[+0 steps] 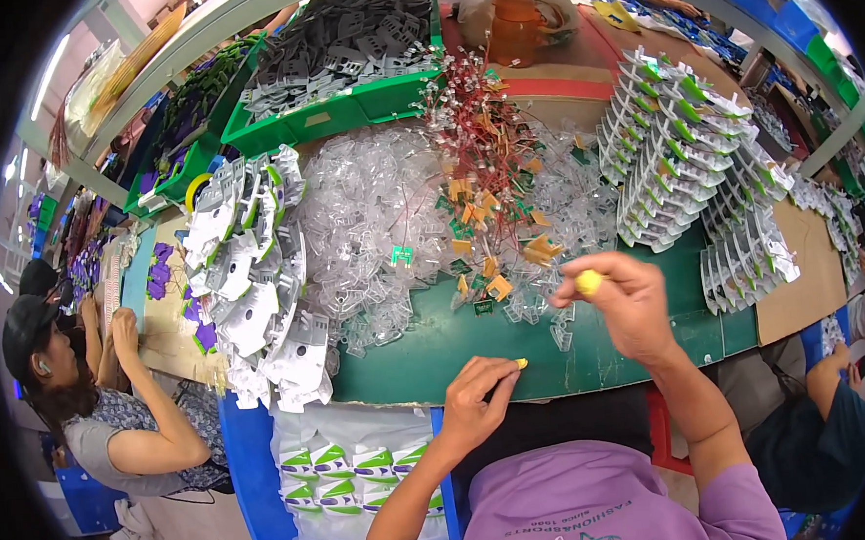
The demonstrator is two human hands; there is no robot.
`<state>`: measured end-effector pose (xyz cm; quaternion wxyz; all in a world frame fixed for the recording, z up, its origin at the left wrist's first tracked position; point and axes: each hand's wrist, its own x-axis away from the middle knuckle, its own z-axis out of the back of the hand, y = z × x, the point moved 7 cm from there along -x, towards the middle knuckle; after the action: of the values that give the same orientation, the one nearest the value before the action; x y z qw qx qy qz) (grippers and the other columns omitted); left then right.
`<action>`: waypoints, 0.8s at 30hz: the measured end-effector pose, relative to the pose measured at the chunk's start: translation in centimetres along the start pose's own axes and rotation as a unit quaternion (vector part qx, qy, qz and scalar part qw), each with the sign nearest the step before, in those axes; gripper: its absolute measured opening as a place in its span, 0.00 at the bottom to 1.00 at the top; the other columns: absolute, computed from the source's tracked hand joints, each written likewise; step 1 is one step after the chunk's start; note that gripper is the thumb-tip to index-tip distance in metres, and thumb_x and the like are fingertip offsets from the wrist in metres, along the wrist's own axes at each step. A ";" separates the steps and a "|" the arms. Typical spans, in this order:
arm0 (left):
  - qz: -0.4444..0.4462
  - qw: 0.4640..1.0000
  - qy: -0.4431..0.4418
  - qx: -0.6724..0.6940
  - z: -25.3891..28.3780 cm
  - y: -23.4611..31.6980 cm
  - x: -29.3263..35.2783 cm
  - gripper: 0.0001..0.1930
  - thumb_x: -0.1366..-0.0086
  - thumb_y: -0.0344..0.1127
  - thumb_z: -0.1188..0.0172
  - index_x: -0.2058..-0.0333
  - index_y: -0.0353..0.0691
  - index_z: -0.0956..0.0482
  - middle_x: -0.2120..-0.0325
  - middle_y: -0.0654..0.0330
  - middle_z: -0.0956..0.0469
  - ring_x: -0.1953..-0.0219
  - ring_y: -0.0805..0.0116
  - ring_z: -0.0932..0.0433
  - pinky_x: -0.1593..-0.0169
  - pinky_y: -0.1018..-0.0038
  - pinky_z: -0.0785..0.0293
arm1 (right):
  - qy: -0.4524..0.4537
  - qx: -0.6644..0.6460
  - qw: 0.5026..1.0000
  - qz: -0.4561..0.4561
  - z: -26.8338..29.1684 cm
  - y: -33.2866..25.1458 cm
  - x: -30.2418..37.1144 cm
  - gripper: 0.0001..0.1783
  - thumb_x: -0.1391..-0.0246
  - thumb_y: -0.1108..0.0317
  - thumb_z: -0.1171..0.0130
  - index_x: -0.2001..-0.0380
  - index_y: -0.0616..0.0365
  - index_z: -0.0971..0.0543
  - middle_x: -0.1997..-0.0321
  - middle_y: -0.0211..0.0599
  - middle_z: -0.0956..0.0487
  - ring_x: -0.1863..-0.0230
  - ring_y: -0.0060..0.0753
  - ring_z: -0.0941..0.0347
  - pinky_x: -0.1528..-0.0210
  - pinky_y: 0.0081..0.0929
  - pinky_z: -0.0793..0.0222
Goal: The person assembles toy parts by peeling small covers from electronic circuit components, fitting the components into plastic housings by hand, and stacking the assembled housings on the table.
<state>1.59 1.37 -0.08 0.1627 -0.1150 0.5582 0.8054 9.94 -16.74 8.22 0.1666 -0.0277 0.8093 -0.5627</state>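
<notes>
My left hand (476, 401) rests by the front edge of the green table (399, 374), fingers curled and pressed together. A small yellow cover, like a finger cot (522, 363), shows at its fingertip; anything held there is hidden. Raised over the table to the right, my right hand (627, 304) has its fingers stretched leftward and somewhat apart, with another yellow cover (588, 281) on the thumb. No part shows in it. Nearest to it lie small orange-tan pieces (541, 251) and green circuit boards with red wires (490, 154), beside a heap of clear plastic parts (367, 225).
White-and-green curved shells stand stacked at the left (256, 269) and right (676, 150). A green bin (331, 114) of grey parts sits behind. Below the table's edge, a blue crate (253, 475) holds packed shells. A co-worker (118, 423) sits at the left, others at the right.
</notes>
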 end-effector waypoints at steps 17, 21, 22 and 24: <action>0.042 0.999 -0.009 0.012 -1.6 0.4 -2.2 0.07 0.39 0.23 0.38 0.62 0.32 0.18 0.66 0.53 0.18 0.64 0.61 0.18 0.61 0.72 0.23 | 0.005 0.148 0.977 0.152 -1.0 -8.4 -8.0 0.13 0.36 0.75 0.47 0.52 0.67 0.21 0.60 0.42 0.16 0.59 0.27 0.19 0.57 0.23 0.20; 0.076 0.996 -0.024 0.029 -1.9 0.3 -2.5 0.07 0.39 0.24 0.38 0.62 0.32 0.18 0.65 0.53 0.18 0.65 0.62 0.19 0.61 0.72 0.23 | 0.000 0.142 0.966 0.218 -2.8 -13.7 -10.2 0.15 0.35 0.72 0.48 0.49 0.65 0.22 0.59 0.42 0.17 0.58 0.31 0.19 0.52 0.27 0.22; 0.074 0.997 -0.019 0.032 -1.8 0.3 -2.5 0.07 0.39 0.23 0.38 0.61 0.32 0.18 0.65 0.53 0.18 0.65 0.65 0.19 0.61 0.74 0.23 | -0.001 0.142 0.966 0.218 -2.6 -13.1 -10.5 0.15 0.35 0.72 0.48 0.49 0.65 0.22 0.59 0.42 0.17 0.58 0.31 0.19 0.52 0.27 0.22; 0.069 0.997 -0.011 0.038 -1.8 0.3 -2.7 0.08 0.39 0.23 0.37 0.61 0.32 0.18 0.65 0.54 0.18 0.66 0.67 0.19 0.61 0.75 0.24 | -0.044 0.133 0.979 0.145 -2.1 -9.6 -11.5 0.13 0.36 0.72 0.47 0.53 0.66 0.20 0.61 0.41 0.16 0.60 0.27 0.19 0.55 0.24 0.22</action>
<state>3.94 -0.74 0.51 0.1175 -0.0612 0.5932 0.7941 18.76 -15.66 20.43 0.2847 0.0878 0.7140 -0.6336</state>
